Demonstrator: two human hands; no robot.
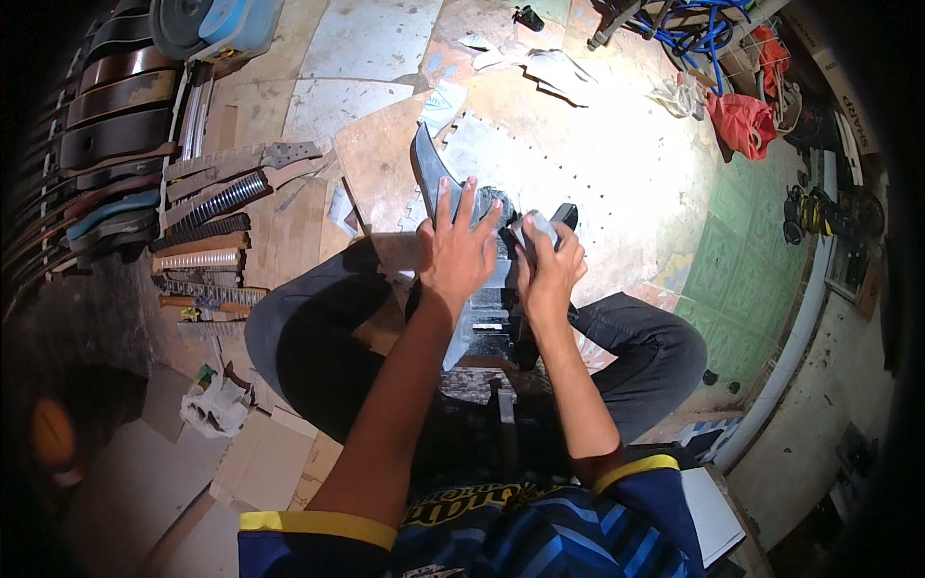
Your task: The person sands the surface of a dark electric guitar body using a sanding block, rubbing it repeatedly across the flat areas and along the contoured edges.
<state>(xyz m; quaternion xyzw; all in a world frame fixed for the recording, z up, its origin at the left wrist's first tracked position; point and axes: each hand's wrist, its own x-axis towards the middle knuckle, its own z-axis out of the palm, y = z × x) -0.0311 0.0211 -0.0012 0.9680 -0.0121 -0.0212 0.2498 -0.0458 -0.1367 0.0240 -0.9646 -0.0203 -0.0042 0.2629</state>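
I have the left hand point(461, 252) spread flat on the dark guitar body point(495, 276), which lies beneath it, long axis running forward, and the right hand point(550, 268), just rightward, clasping a grey block point(539, 229).

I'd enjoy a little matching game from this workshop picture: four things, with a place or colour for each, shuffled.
Things:
1. Block
2. Guitar body
3. Coiled hose
4. Tiles on the right

Places and colours:
A. Green
B. Under the left grip
C. Blue
D. Held in the right grip

Pairs: 1-D, 2-B, 3-C, 4-A.
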